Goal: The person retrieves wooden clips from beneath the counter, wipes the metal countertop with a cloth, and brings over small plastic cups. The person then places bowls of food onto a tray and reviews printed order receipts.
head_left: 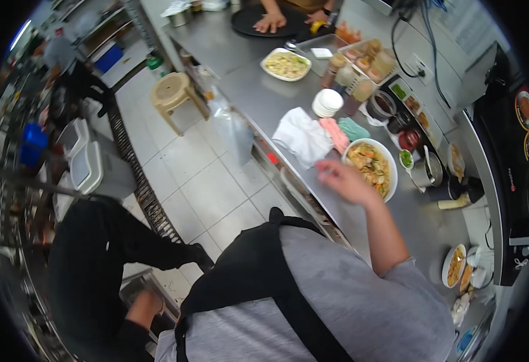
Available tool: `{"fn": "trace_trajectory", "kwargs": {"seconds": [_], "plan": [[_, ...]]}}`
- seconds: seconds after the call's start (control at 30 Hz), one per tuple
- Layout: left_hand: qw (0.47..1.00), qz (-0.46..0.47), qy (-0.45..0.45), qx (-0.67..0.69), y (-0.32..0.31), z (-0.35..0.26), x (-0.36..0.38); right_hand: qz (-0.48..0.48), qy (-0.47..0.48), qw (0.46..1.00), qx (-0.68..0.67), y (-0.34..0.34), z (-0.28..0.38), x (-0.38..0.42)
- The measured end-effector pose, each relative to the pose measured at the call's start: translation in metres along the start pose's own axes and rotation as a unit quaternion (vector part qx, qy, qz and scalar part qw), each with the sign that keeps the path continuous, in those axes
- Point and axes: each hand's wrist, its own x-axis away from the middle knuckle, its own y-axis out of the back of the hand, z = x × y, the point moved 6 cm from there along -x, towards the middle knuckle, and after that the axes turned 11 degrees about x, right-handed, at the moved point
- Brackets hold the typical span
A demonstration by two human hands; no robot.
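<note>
My right hand hovers over the steel counter, right beside the left rim of a white bowl filled with noodles and vegetables. The hand is blurred, with the fingers held loosely together, and I see nothing in it. A crumpled white cloth lies just beyond my fingertips, with a pink cloth and a green cloth next to it. My left hand is out of view. My grey shirt and black apron fill the bottom of the frame.
A stack of small white dishes, a plate of food, sauce bottles and small pots stand on the counter. Another person's hands rest on a black tray at the far end. Someone in black crouches at lower left. A plastic stool stands on the tiled floor.
</note>
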Motion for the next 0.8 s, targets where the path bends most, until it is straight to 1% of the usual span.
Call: {"fn": "trace_trajectory", "kwargs": {"seconds": [0.07,0.1,0.13,0.2,0.27,0.3,0.37,0.4,0.43,0.47,0.5,0.57,0.6,0.63,0.67,0.7,0.73,0.77,0.8], "plan": [[0.998,-0.021,0.029,-0.042,0.005,-0.006,-0.019,-0.095,-0.099,0.990,-0.015,0.069,-0.065,-0.021],[0.996,-0.031,0.041,-0.067,0.010,-0.011,-0.027,-0.170,-0.153,0.973,0.021,0.105,-0.117,-0.029],[0.994,-0.039,0.055,-0.091,0.013,-0.015,-0.034,-0.265,-0.146,0.941,0.153,0.149,-0.132,-0.030],[0.986,-0.055,0.079,-0.140,0.016,-0.024,-0.048,-0.313,-0.270,0.872,0.262,0.212,-0.180,-0.027],[0.973,-0.066,0.100,-0.198,0.017,-0.039,-0.059,-0.347,-0.338,0.824,0.296,0.262,-0.231,-0.026],[0.962,-0.071,0.107,-0.239,0.016,-0.049,-0.065,-0.344,-0.345,0.821,0.296,0.280,-0.254,-0.031],[0.924,-0.080,0.105,-0.359,0.010,-0.075,-0.072,-0.348,-0.296,0.836,0.304,0.303,-0.288,-0.048],[0.883,-0.089,0.048,-0.457,-0.002,-0.103,-0.075,-0.303,-0.300,0.853,0.300,0.304,-0.297,-0.065],[0.833,-0.104,-0.034,-0.542,-0.022,-0.139,-0.068,-0.258,-0.302,0.868,0.296,0.302,-0.302,-0.083],[0.748,-0.136,-0.172,-0.626,-0.052,-0.188,-0.049,-0.204,-0.336,0.860,0.326,0.297,-0.325,-0.105],[0.739,-0.120,-0.254,-0.612,-0.063,-0.213,-0.055,-0.149,-0.367,0.847,0.354,0.290,-0.347,-0.123],[0.793,-0.056,-0.355,-0.491,-0.102,-0.277,-0.053,-0.144,-0.429,0.795,0.403,0.286,-0.344,-0.138],[0.806,-0.021,-0.370,-0.462,-0.119,-0.300,-0.057,-0.144,-0.433,0.798,0.395,0.288,-0.350,-0.144],[0.825,0.014,-0.361,-0.435,-0.140,-0.324,-0.060,-0.141,-0.439,0.800,0.384,0.291,-0.355,-0.148],[0.828,0.033,-0.403,-0.390,-0.159,-0.342,-0.060,-0.135,-0.429,0.805,0.387,0.292,-0.343,-0.149],[0.842,0.070,-0.384,-0.372,-0.177,-0.354,-0.063,-0.128,-0.421,0.809,0.390,0.291,-0.336,-0.148],[0.866,0.118,-0.364,-0.322,-0.200,-0.366,-0.060,-0.144,-0.403,0.803,0.414,0.293,-0.339,-0.149],[0.886,0.176,-0.290,-0.316,-0.212,-0.358,-0.074,-0.165,-0.383,0.795,0.441,0.296,-0.339,-0.147],[0.893,0.237,-0.252,-0.289,-0.231,-0.354,-0.079,-0.164,-0.390,0.791,0.442,0.294,-0.341,-0.142]]}}
